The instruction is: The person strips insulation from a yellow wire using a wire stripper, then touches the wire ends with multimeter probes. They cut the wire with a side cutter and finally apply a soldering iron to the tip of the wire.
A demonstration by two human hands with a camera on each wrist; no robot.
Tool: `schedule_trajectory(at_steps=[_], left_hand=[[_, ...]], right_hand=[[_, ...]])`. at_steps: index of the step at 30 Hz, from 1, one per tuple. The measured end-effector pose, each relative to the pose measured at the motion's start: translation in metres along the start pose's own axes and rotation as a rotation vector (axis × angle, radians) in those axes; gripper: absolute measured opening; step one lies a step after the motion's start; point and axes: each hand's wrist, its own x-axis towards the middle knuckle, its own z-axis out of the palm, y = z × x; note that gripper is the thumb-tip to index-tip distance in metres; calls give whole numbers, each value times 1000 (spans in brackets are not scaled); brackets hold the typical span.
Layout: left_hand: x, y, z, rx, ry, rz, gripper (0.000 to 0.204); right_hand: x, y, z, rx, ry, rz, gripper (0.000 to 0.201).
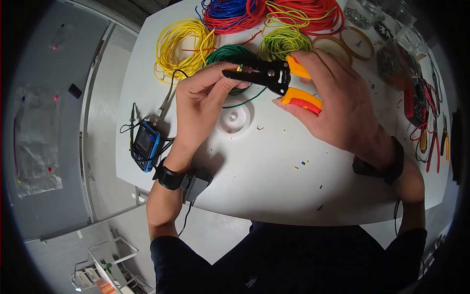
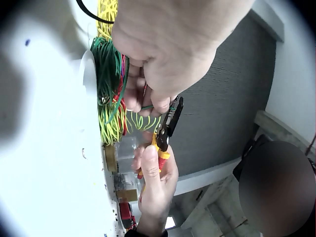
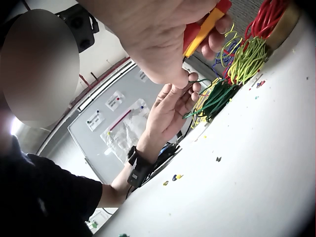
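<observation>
Fingers, left hand (image 1: 201, 100): thumb and fingertips brought together, pinching a thin green wire (image 3: 202, 80).
Fingers, right hand (image 1: 338, 100): curled around the yellow-and-red handles of a black stripper (image 1: 267, 73), thumb on one handle, fingers on the other; the handles stand apart, not squeezed together.
Jaws: parted, by the look of them from above, and right at the left fingertips; whether the wire lies between the blades I cannot tell.
Stripper's long axis: crosswise in front of the person, jaws pointing left, handles to the right.
Wire from fingers: in the left grip, beside the jaws; the left hand is nearer its end, the right nearer the handles.
Green coil (image 1: 230, 51): just beyond the left fingers, on the table (image 1: 264, 181).
White disc (image 1: 248, 116): below the left fingertips, nearer the person.
Farther out: yellow coil (image 1: 169, 44) to the left, lime coil (image 1: 284, 46) to the right of the green one.
Scraps (image 1: 304, 162): scattered on the table.
</observation>
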Motion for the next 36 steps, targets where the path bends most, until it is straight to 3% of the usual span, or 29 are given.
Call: schedule_trajectory(at_steps=[36], left_hand=[[0,-1,0,33,-40,65,21]], right_hand=[[0,2,0,-24,23,-30,70]])
